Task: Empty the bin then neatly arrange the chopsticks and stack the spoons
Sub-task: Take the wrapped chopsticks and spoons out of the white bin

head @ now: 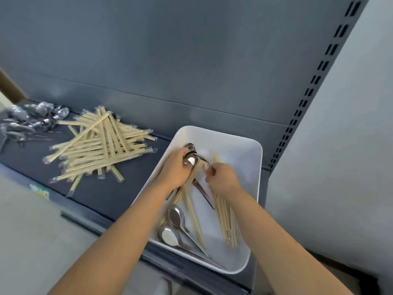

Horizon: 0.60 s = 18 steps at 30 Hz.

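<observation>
Our left hand [176, 170], fingers clutching spoons [190, 159] | right hand [223, 177] pinches chopsticks [223, 216] | we're emptying bin [244, 145] for sorting

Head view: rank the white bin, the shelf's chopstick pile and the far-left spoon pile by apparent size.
1. white bin, though it is nearest the camera
2. chopstick pile
3. spoon pile, farthest and blurred

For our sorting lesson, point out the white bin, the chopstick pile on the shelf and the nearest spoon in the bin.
white bin [244, 158]: head view, bare inner wall near its far right corner.
chopstick pile [100, 145]: head view, middle of the heap.
nearest spoon [168, 235]: head view, its bowl.
</observation>
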Each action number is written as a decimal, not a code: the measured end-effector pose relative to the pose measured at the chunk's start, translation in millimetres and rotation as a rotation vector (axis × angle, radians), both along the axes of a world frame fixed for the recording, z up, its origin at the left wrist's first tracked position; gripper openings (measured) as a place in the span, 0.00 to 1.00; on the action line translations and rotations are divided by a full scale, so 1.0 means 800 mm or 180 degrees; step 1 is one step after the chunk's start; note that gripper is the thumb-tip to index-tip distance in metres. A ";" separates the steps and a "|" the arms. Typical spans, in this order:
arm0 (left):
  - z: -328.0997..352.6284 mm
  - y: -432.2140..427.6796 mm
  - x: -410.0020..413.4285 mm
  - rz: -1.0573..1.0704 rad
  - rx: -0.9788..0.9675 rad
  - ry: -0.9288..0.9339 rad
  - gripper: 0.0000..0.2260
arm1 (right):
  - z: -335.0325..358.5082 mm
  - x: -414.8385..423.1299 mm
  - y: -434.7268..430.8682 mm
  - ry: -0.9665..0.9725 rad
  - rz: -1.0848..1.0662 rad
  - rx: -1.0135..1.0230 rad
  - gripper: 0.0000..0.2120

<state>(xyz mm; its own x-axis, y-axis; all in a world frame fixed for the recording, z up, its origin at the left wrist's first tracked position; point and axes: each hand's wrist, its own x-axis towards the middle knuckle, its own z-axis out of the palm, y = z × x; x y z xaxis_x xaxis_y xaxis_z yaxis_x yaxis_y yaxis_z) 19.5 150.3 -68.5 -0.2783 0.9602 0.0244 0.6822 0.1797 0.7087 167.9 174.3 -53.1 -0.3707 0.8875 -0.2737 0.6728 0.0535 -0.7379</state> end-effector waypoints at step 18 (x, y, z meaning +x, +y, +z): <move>0.006 -0.015 0.005 0.0255 -0.0168 -0.0720 0.03 | 0.000 -0.008 -0.012 -0.0059 0.0268 -0.0236 0.07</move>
<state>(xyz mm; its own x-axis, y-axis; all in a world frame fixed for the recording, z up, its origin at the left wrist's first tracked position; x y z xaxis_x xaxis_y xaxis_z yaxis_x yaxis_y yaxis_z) 23.3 138.7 -63.8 -0.3463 0.9331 -0.0968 0.4894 0.2677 0.8300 161.3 165.0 -53.3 -0.4373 0.8306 -0.3448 0.6818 0.0561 -0.7294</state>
